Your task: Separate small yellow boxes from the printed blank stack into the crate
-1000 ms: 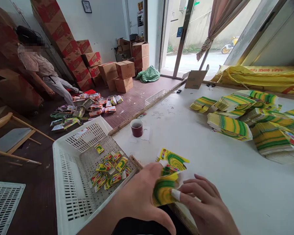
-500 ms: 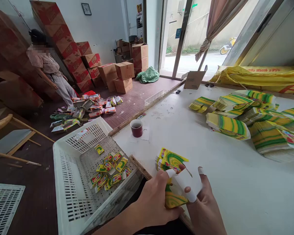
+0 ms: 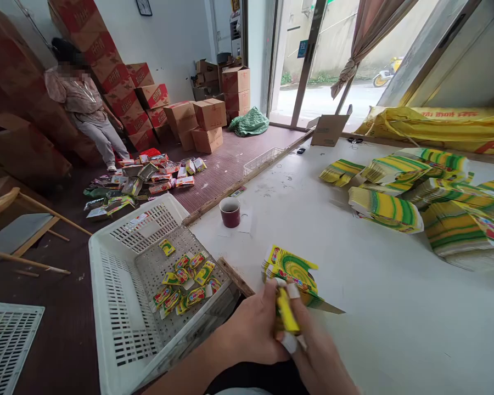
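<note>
A small yellow carton (image 3: 287, 314) is pinched between my two hands at the near edge of the white table (image 3: 379, 329). My left hand (image 3: 257, 318) closes round its left side, and my right hand (image 3: 315, 340) grips it from the right, slightly blurred. White tape wraps some fingertips. Just beyond my fingers lies a small stack of flat yellow-green cartons (image 3: 294, 269), partly covered by my hands. To the left, a white plastic crate (image 3: 125, 323) holds several folded yellow cartons (image 3: 195, 296).
A dark red mug (image 3: 230, 214) stands past the carton stack. Bundles of flat cartons (image 3: 387, 211) cover the table's right side. A wooden strip (image 3: 235, 277) edges the table near the crate. Packets (image 3: 148, 178) lie heaped on the floor near a person (image 3: 82, 104) and stacked boxes (image 3: 119, 99).
Both hands have come closer together. The opened-out carton piece with its white inside showing is now a narrow yellow form between them. The person at the back has shifted stance.
</note>
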A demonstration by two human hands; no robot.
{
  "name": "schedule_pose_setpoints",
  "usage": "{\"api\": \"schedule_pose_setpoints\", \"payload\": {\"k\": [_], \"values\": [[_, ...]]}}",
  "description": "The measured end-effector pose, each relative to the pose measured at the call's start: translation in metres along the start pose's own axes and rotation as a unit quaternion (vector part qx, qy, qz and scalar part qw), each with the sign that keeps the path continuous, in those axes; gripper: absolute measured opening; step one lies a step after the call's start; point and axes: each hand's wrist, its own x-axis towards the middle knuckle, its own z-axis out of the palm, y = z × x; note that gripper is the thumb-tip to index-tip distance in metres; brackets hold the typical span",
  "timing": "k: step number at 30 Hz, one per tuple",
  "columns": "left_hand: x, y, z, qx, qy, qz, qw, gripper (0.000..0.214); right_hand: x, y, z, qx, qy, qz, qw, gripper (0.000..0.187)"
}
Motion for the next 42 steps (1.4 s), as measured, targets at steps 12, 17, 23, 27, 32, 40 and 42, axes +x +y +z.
{"api": "schedule_pose_setpoints", "payload": {"k": [12,17,23,27,32,40,42], "values": [[-0.008,0.0,-0.021,0.084,0.113,-0.058,0.988,0.041,0.015,-0.006,-0.016,-0.15,0.004,-0.14,0.979,0.062],[-0.008,0.005,-0.03,0.07,0.106,-0.057,0.99,0.052,0.019,-0.009,-0.028,-0.181,-0.031,-0.166,0.969,0.044],[-0.007,0.01,-0.039,0.067,0.071,-0.054,0.994,0.048,0.03,-0.026,-0.045,-0.136,-0.093,-0.134,0.977,0.018],[-0.005,0.012,-0.036,0.077,0.105,-0.053,0.99,0.043,0.031,-0.025,-0.022,-0.086,0.004,-0.113,0.99,0.013],[-0.025,-0.013,-0.064,0.084,0.13,-0.107,0.982,0.046,0.036,-0.014,-0.021,-0.081,0.032,-0.055,0.995,0.054],[-0.065,-0.089,-0.106,0.269,0.345,-0.199,0.877,0.073,0.055,0.018,-0.055,-0.317,0.092,0.009,0.944,0.021],[-0.06,-0.085,-0.092,0.215,0.311,-0.173,0.909,0.06,0.057,0.019,-0.053,-0.315,0.092,0.015,0.944,0.022]]}}
